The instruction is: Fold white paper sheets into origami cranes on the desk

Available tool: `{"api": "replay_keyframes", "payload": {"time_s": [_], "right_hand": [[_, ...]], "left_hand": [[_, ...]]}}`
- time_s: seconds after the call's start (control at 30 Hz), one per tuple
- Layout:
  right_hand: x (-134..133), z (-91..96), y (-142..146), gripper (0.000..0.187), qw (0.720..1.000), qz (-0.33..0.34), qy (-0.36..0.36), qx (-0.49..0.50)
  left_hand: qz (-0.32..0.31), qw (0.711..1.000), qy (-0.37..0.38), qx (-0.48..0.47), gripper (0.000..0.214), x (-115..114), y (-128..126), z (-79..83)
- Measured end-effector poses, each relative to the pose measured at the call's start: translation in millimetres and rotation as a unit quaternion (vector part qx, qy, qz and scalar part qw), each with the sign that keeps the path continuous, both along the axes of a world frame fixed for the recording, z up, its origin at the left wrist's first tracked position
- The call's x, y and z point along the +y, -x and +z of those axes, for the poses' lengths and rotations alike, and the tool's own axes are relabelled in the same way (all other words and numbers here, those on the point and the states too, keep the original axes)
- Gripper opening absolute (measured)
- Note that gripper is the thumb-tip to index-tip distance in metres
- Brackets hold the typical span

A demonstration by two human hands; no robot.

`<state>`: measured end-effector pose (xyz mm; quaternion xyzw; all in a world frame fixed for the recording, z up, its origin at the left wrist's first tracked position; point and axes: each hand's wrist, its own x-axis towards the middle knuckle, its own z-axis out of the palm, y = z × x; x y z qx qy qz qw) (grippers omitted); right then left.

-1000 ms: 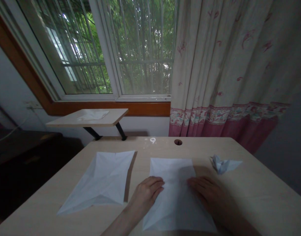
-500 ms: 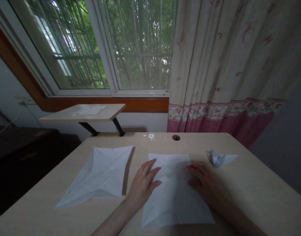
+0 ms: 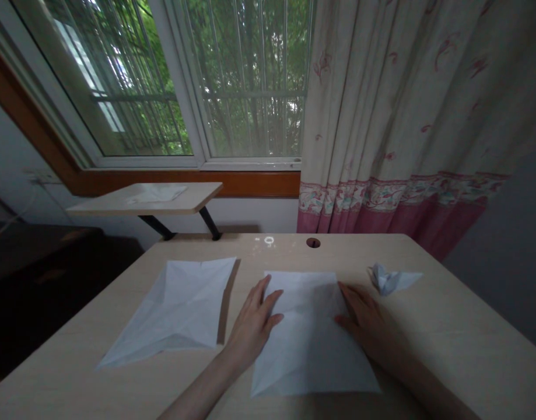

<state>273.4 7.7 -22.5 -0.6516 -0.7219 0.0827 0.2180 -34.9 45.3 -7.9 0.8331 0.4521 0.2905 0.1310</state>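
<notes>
A creased white sheet of paper point(image 3: 309, 338) lies flat in front of me. My left hand point(image 3: 253, 324) rests on its left edge, fingers spread and the tips on the paper. Along the right edge lies my right hand point(image 3: 364, 318), also open, with its fingertips touching the sheet near the upper right corner. To the left is a second creased white sheet point(image 3: 184, 303), its edges lifting a little off the desk. A small folded paper figure point(image 3: 390, 280), perhaps a bird, sits right of my right hand.
The pale wooden desk point(image 3: 451, 338) has a round cable hole point(image 3: 313, 242) near its far edge. At the back left a raised shelf point(image 3: 193, 201) on black legs carries crumpled white paper point(image 3: 156, 193). Behind are a barred window point(image 3: 250, 81) and a floral curtain point(image 3: 381, 116).
Both hands have slid slightly up along the paper's edges, away from me. The fingertips of my right hand have reached closer to the upper corner. The other papers have not moved.
</notes>
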Motion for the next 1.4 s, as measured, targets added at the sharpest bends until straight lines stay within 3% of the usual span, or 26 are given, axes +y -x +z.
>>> {"api": "replay_keyframes", "payload": {"time_s": [0.27, 0.6, 0.73, 0.9, 1.07, 1.3, 1.4], "right_hand": [[3, -4.2, 0, 0.058, 0.999, 0.001, -0.009, 0.045], [3, -5.2, 4, 0.065, 0.992, 0.003, -0.024, 0.122], [0, -5.3, 5, 0.065, 0.985, 0.003, -0.018, 0.173], [-2, -2.8, 6, 0.07, 0.977, -0.011, -0.04, 0.21], [-3, 2.1, 8, 0.071, 0.978, -0.018, -0.072, 0.194], [-14, 8.2, 5, 0.08, 0.966, -0.014, -0.09, 0.243], [-19, 13.5, 2, 0.075, 0.95, 0.027, -0.108, 0.293]], "left_hand": [[-0.029, 0.996, 0.034, -0.072, 0.043, 1, 2, 2.6], [-0.045, 0.992, -0.023, -0.114, 0.045, -2, 0, 2.4], [-0.035, 0.991, -0.033, -0.123, 0.058, -6, -2, 4.6], [0.025, 0.987, -0.028, -0.157, 0.086, -4, -2, -0.8], [0.03, 0.976, -0.017, -0.217, 0.091, 0, -2, -8.2], [0.046, 0.959, 0.079, -0.267, 0.103, -14, -4, 13.9], [0.018, 0.942, 0.105, -0.317, 0.091, -19, -1, 20.3]]}}
